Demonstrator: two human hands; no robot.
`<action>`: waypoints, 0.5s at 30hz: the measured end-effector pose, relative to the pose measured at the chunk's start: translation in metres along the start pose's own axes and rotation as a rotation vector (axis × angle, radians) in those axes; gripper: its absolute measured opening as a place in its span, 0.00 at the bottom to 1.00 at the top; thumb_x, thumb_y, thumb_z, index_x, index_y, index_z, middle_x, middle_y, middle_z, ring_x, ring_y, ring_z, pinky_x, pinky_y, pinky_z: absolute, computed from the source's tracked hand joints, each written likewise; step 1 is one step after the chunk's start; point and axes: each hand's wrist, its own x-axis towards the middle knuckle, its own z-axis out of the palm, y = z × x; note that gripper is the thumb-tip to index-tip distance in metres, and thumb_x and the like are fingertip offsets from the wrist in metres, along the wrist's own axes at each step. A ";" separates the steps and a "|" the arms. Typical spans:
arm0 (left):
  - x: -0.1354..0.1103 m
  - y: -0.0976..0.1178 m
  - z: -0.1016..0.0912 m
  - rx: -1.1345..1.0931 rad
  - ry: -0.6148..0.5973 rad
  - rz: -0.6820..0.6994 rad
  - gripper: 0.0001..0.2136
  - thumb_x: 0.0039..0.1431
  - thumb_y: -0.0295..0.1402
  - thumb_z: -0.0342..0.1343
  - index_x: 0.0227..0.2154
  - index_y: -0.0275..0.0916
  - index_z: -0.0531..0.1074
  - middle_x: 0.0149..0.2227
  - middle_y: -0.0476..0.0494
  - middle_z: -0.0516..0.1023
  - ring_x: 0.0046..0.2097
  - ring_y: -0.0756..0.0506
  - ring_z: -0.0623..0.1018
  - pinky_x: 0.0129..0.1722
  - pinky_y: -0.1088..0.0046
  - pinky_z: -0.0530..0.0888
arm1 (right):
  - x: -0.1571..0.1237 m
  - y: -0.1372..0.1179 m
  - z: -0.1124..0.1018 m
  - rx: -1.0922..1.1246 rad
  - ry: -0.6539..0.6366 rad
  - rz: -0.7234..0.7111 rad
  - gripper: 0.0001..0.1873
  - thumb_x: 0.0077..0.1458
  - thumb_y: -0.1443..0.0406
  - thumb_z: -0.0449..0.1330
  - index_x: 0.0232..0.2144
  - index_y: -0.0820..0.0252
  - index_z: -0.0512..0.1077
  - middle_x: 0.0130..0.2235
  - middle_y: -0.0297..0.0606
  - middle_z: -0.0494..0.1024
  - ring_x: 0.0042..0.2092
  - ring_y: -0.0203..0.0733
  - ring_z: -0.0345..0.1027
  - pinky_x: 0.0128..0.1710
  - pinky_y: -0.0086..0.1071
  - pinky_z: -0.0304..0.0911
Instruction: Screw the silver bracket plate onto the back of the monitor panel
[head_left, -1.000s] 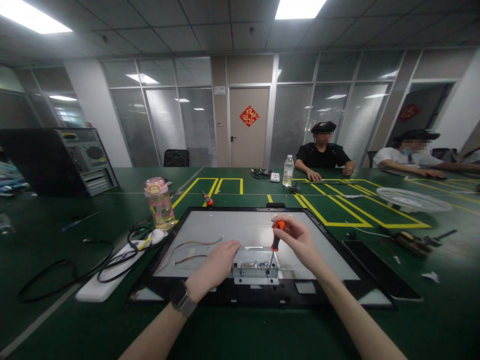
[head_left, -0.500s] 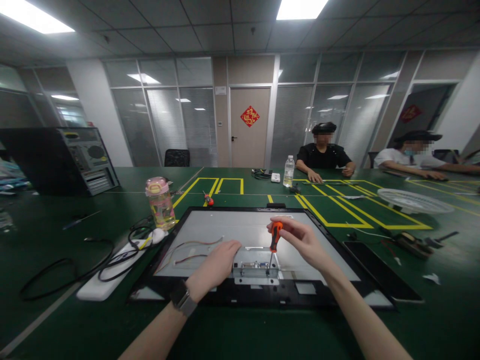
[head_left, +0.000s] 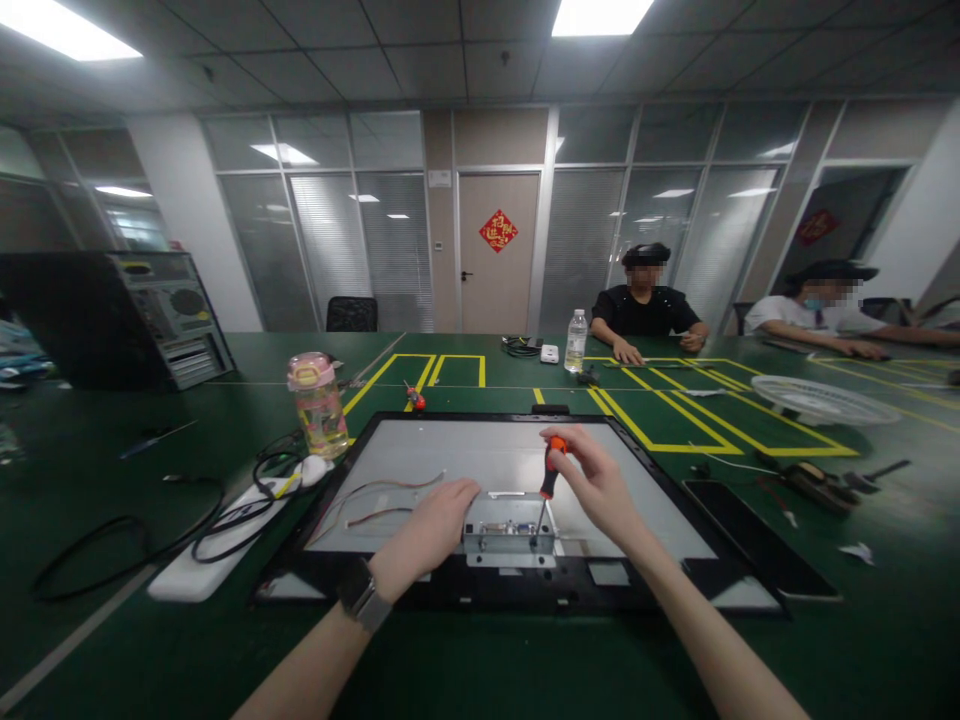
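Note:
In front of me a flat display panel [head_left: 427, 450] with a black frame lies back side up. A metal bracket [head_left: 484, 545] carrying connectors is on it, near its front edge. My right hand [head_left: 592, 480] is closed round a red and black screwdriver [head_left: 551, 475], whose thin shaft points down at the bracket's right end. The tip is too small to make out. At the bracket's left end, my left hand [head_left: 435, 525] is closed against the metal, its fingertips partly hidden behind it. Thin cables [head_left: 375, 515] lie on the panel left of the bracket.
A white power strip [head_left: 202, 560] with black cords and a pink-lidded bottle [head_left: 319, 410] stand left; a computer case [head_left: 112, 320] is behind. At right lie a black slab [head_left: 757, 540] and a tool [head_left: 817, 485]. Two people sit across the green table [head_left: 480, 670].
My right hand has turned slightly and the screwdriver in it leans more to the right. My left hand has stayed at the bracket. The view has shifted a little.

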 end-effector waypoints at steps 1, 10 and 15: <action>0.000 0.000 -0.001 0.001 -0.003 -0.001 0.24 0.55 0.16 0.40 0.52 0.37 0.65 0.55 0.39 0.70 0.56 0.45 0.69 0.59 0.64 0.62 | 0.000 0.000 0.001 0.044 -0.031 0.020 0.13 0.60 0.57 0.55 0.42 0.55 0.74 0.39 0.40 0.76 0.41 0.46 0.71 0.42 0.39 0.66; 0.000 0.001 -0.001 0.010 -0.013 -0.003 0.25 0.54 0.16 0.40 0.54 0.35 0.64 0.56 0.38 0.69 0.58 0.45 0.68 0.60 0.64 0.62 | -0.003 0.003 0.005 0.079 0.003 0.027 0.14 0.60 0.58 0.54 0.45 0.54 0.73 0.40 0.40 0.76 0.42 0.45 0.70 0.43 0.39 0.65; 0.000 -0.002 0.002 0.014 0.003 0.013 0.24 0.55 0.16 0.40 0.54 0.37 0.64 0.56 0.39 0.69 0.57 0.45 0.68 0.59 0.65 0.62 | -0.004 0.003 0.007 0.084 -0.006 0.069 0.15 0.59 0.59 0.55 0.47 0.53 0.72 0.36 0.38 0.75 0.36 0.43 0.70 0.39 0.38 0.66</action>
